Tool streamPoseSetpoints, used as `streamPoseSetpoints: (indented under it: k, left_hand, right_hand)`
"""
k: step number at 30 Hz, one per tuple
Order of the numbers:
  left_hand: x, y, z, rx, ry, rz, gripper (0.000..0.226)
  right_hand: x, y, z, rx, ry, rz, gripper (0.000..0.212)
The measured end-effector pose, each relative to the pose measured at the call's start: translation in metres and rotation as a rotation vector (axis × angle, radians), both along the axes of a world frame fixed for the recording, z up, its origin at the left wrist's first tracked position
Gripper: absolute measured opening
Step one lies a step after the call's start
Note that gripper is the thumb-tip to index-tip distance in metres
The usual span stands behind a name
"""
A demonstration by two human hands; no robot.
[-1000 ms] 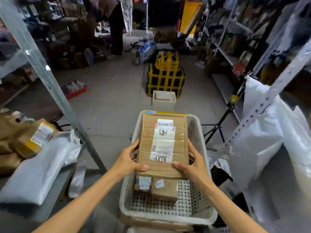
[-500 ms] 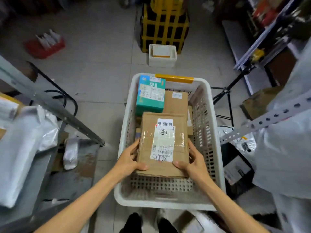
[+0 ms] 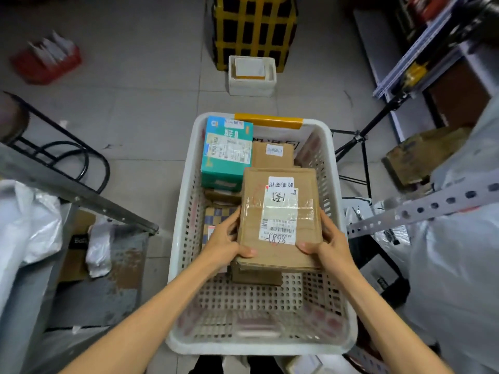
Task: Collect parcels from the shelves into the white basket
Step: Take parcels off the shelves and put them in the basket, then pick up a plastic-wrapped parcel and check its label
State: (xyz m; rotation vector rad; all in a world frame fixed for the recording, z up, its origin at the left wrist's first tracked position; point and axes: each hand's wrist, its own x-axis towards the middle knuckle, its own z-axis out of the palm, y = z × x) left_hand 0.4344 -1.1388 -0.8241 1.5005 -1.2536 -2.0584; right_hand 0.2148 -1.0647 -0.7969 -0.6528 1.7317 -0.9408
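Note:
A flat brown cardboard parcel with a white label sits low inside the white basket, on top of other boxes. My left hand grips its left edge and my right hand grips its right edge, thumbs on top. Farther back in the basket stand a teal box and a smaller brown box. A checkered parcel lies partly hidden under my left hand.
A metal shelf frame with white plastic bags stands at left. Large white sacks and a perforated shelf post crowd the right. A white foam box and a yellow-strapped black bundle sit on the floor ahead.
The view tilted down from the aisle to the basket. Both hands lowered the brown parcel into the basket onto the boxes beneath.

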Motion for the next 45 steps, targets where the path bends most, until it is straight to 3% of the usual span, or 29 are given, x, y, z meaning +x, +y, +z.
streamPoseSetpoints:
  k: [5,15,22,24,27,30,36,40,45]
  left_hand:
    - [-0.015,-0.014,-0.006,0.011,-0.021,0.009,0.109]
    - [0.031,0.017,-0.045,0.132,-0.161,0.093,0.11]
    - [0.041,0.008,-0.068,-0.036,-0.291,0.142,0.091]
    - [0.043,0.005,-0.072,-0.104,-0.38,0.087,0.088]
    - [0.045,0.006,-0.077,-0.276,-0.54,-0.157,0.089]
    - [0.046,0.006,-0.08,-0.279,-0.616,-0.34,0.095]
    - [0.049,-0.012,-0.064,-0.345,-0.701,-0.445,0.07]
    - [0.062,-0.028,-0.02,-0.442,-0.845,-0.424,0.037]
    - [0.094,-0.026,0.057,-0.507,-0.974,-0.238,0.036]
  right_hand:
    - [-0.011,-0.007,-0.009,0.003,-0.011,0.002,0.091]
    - [0.038,0.012,-0.078,0.144,-0.134,0.052,0.095]
    - [0.064,-0.01,-0.124,0.125,-0.141,0.063,0.093]
    - [0.073,-0.021,-0.136,0.107,-0.12,0.085,0.095]
    - [0.09,-0.035,-0.149,0.114,-0.105,0.097,0.097]
    - [0.101,-0.037,-0.157,0.163,-0.072,0.126,0.101]
    - [0.103,-0.04,-0.17,0.281,0.171,0.348,0.104]
    - [0.116,-0.066,-0.12,0.383,0.445,0.523,0.079]
    - [0.131,-0.096,-0.022,0.164,0.793,0.924,0.049]
